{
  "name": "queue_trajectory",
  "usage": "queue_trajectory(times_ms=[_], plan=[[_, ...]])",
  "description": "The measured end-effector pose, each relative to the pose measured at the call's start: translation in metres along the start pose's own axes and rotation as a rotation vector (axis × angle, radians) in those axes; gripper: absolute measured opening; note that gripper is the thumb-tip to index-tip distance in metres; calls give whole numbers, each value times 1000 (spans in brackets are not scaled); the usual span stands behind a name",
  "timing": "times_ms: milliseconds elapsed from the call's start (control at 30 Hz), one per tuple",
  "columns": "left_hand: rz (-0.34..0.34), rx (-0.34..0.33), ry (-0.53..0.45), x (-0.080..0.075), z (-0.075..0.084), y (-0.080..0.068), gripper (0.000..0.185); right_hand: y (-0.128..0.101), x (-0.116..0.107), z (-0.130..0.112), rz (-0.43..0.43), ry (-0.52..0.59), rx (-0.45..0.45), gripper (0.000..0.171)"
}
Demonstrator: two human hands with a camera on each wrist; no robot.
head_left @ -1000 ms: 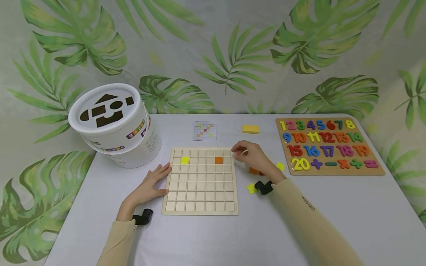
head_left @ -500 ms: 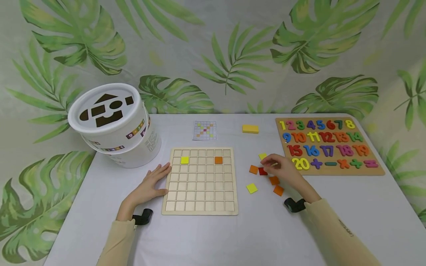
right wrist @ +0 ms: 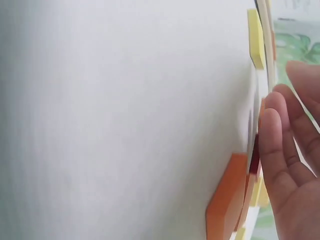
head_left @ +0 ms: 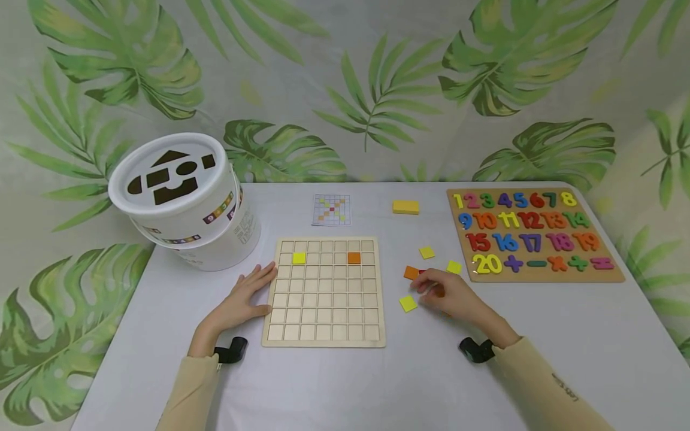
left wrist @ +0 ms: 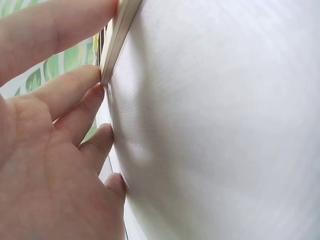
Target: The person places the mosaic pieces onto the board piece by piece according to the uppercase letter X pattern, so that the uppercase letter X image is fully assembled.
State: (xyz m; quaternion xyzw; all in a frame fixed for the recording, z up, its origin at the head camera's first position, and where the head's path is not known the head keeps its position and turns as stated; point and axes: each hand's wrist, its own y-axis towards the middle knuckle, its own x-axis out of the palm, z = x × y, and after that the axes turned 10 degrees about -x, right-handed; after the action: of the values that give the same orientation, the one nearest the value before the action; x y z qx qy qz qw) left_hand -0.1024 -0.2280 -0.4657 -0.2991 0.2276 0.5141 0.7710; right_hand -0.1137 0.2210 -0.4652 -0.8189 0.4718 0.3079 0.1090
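A wooden grid board (head_left: 326, 300) lies in the middle of the table, holding a yellow tile (head_left: 299, 258) and an orange tile (head_left: 354, 258) near its far side. Spread fingers of my left hand (head_left: 239, 302) touch the board's left edge, also seen in the left wrist view. Over the loose tiles right of the board, my right hand (head_left: 455, 296) has loosely bent fingers and nothing visible between them. Just left of its fingertips lies a yellow tile (head_left: 408, 303). Another orange tile (head_left: 411, 273) is beside a red tile, which the hand partly covers. More orange shows beneath the hand.
Two more yellow tiles lie farther back, one (head_left: 427, 252) near the number puzzle board (head_left: 466, 239). A colored pattern card (head_left: 331, 209) and a yellow block (head_left: 405, 207) lie behind the grid board. At left stands a white bucket (head_left: 215, 251) with a shape-cutout lid.
My right hand has left the grid board's right corner, moved right over the loose tiles, then shifted toward the near yellow tile. My left hand stays at the board's edge.
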Motion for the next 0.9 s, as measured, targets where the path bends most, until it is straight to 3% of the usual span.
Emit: queue_trajectory(times_ms=[233, 567, 733, 900], plan=[[4, 1, 11, 0, 0, 1, 77, 1, 8, -6, -97, -42, -70, 30], [-7, -22, 20, 1, -2, 2, 78, 10, 11, -8, -89, -88, -75, 27], [-5, -19, 12, 2, -2, 2, 78, 28, 16, -19, -47, -69, -57, 26], [-6, -19, 14, 2, -3, 2, 78, 58, 27, -35, -24, -24, -101, 26]])
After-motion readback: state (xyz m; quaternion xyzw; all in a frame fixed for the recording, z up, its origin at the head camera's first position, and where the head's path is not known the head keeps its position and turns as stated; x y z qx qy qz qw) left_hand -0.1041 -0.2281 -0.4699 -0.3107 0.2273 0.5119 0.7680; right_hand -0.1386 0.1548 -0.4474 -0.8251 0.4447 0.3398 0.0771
